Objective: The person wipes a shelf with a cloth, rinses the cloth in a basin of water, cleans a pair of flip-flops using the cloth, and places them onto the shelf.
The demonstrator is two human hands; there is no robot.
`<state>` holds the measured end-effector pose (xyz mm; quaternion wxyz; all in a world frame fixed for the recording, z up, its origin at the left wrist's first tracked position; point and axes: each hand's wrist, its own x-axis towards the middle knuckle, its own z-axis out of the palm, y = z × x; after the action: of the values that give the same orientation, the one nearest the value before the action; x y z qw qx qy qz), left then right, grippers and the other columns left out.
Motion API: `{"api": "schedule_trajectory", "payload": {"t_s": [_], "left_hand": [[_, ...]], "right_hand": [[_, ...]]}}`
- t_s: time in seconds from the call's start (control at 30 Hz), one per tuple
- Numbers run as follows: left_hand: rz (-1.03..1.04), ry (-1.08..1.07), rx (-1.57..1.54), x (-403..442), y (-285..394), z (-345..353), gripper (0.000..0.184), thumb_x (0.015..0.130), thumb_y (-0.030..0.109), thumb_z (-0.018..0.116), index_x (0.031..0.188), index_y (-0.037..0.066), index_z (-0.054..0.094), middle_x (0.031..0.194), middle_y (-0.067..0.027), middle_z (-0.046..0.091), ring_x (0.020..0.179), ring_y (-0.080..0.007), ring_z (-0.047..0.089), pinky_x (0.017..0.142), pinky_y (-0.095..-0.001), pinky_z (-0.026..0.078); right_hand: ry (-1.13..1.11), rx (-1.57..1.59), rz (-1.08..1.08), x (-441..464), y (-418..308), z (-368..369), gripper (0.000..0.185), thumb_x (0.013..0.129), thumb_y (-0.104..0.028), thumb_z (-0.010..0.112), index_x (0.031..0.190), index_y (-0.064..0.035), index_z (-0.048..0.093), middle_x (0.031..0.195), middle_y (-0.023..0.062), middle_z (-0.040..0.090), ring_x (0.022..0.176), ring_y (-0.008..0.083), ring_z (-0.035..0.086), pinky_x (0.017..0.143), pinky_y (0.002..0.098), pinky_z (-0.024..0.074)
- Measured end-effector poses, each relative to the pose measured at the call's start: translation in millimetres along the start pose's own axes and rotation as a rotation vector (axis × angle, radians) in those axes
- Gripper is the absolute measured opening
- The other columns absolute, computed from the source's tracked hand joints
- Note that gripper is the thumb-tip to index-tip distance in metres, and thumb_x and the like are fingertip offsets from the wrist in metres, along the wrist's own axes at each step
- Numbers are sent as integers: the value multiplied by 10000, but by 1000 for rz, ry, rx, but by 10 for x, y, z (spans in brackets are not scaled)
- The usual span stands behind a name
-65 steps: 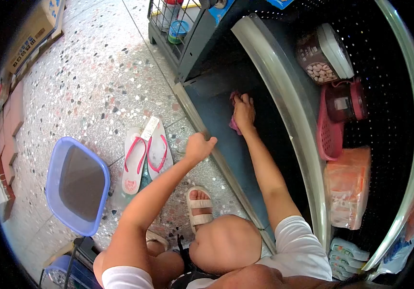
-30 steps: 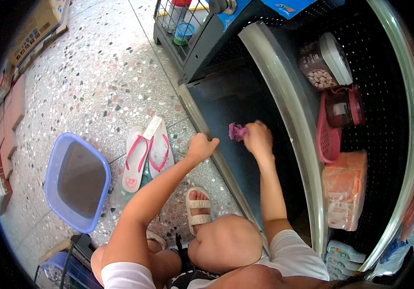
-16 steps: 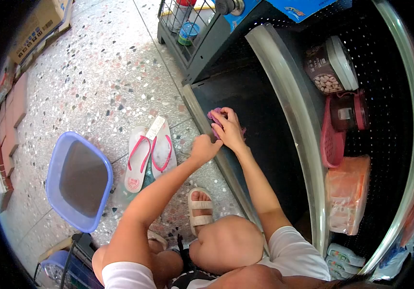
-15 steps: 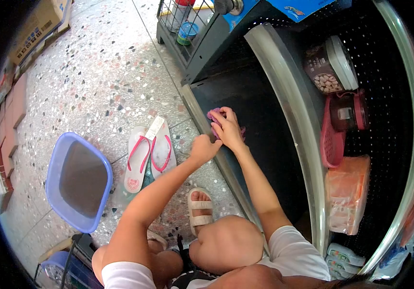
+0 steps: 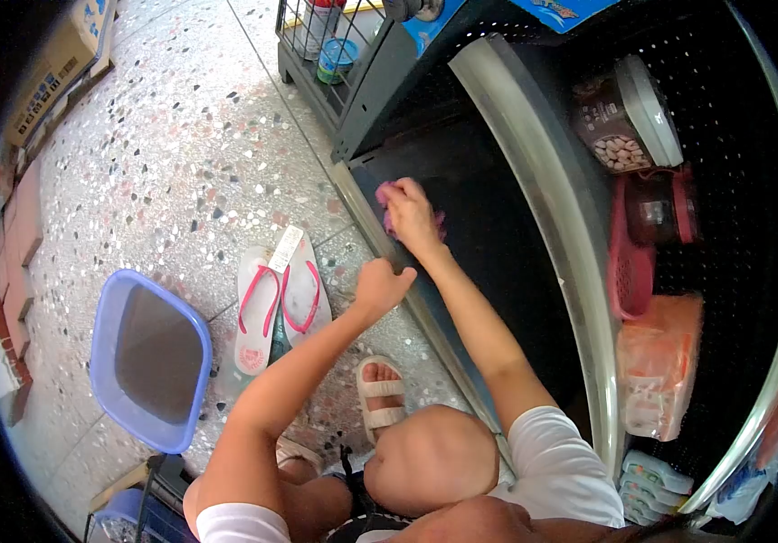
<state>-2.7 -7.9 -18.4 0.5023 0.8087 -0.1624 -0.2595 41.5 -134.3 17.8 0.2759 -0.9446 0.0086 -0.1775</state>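
A crumpled pink cloth (image 5: 392,194) lies on the dark bottom shelf (image 5: 498,271), pressed down under my right hand (image 5: 413,217). The fingers of that hand are bent around it, and bits of the cloth show on both sides. My left hand (image 5: 382,288) is closed at the shelf's pale front edge (image 5: 425,324), its thumb by the rim. Its curled fingers are mostly out of sight, so I cannot make out what they grip, if anything.
On the speckled floor stand a blue-rimmed basin (image 5: 161,357) and pink-strapped flip-flops (image 5: 260,312). A curved shelf lip (image 5: 552,208) rises at right, with a nut tub (image 5: 624,118), a pink basket (image 5: 629,271) and an orange packet (image 5: 660,362) beyond. A wire rack (image 5: 326,54) stands ahead.
My right hand has slid the pink cloth slightly forward and left along the shelf, away from my left hand. My left hand stays by the front edge. The view has shifted a little.
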Motion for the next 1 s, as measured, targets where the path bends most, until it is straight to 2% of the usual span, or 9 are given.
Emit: {"api": "schedule_trajectory", "payload": {"t_s": [0.07, 0.17, 0.27, 0.33, 0.4, 0.57, 0.67, 0.77, 1.0], "left_hand": [[38, 19, -57, 36, -101, 76, 492, 727, 351, 656, 681, -137, 615, 668, -324, 588, 689, -439, 636, 681, -475, 510], [-26, -47, -43, -6, 86, -76, 488, 723, 347, 660, 670, -136, 613, 667, -324, 589, 678, -438, 636, 665, -477, 511], [46, 25, -31, 24, -53, 40, 492, 723, 349, 664, 664, -137, 607, 665, -327, 587, 669, -442, 634, 648, -478, 512], [43, 28, -41, 21, -74, 40, 492, 727, 349, 663, 665, -136, 606, 665, -327, 586, 664, -442, 633, 643, -476, 512], [36, 19, -54, 0, -55, 47, 490, 731, 347, 663, 667, -135, 606, 665, -327, 586, 662, -443, 633, 640, -475, 512], [-27, -16, -23, -12, 39, -8, 483, 739, 343, 660, 674, -133, 609, 664, -328, 584, 675, -446, 634, 655, -474, 511], [-40, -33, -16, -23, 109, -59, 488, 744, 350, 657, 684, -132, 611, 683, -328, 593, 704, -448, 637, 682, -474, 512], [-31, 26, -12, -31, 97, -26, 492, 747, 356, 654, 699, -133, 615, 707, -326, 604, 732, -449, 638, 712, -473, 514], [-36, -8, -33, -11, 79, -10, 491, 744, 351, 651, 706, -138, 617, 710, -323, 608, 723, -446, 639, 710, -466, 520]], "right_hand": [[89, 32, 51, -14, 210, 28, 230, 809, 7, 543, 1008, 0, 657, 963, 166, 577, 907, 352, 573, 800, 390, 469], [167, -71, -18, -9, 417, 75, 221, 820, 6, 521, 987, -7, 665, 930, 157, 579, 798, 319, 604, 696, 376, 497], [-26, 115, 503, 162, 90, -211, 216, 834, 5, 496, 967, -11, 665, 911, 139, 582, 664, 266, 612, 562, 358, 496], [78, -106, 156, 163, 395, -240, 216, 844, 6, 480, 956, -12, 664, 902, 128, 584, 603, 238, 606, 500, 357, 481], [24, -169, 213, 172, 489, -370, 204, 841, 2, 498, 957, -12, 664, 902, 143, 593, 684, 277, 620, 584, 379, 500], [112, -328, 124, 208, 519, -447, 190, 828, -9, 532, 959, -15, 669, 891, 176, 608, 851, 355, 605, 749, 417, 486], [70, -318, 218, 130, 651, -397, 195, 825, -6, 530, 957, -17, 673, 882, 172, 608, 854, 354, 606, 746, 416, 485], [46, -333, 154, 76, 396, -526, 189, 825, -7, 530, 944, -17, 676, 869, 168, 610, 837, 352, 608, 732, 414, 488], [25, -378, 238, -341, 282, -630, 213, 853, -118, 567, 1026, -29, 653, 1003, 160, 601, 935, 347, 583, 816, 408, 466]]}}
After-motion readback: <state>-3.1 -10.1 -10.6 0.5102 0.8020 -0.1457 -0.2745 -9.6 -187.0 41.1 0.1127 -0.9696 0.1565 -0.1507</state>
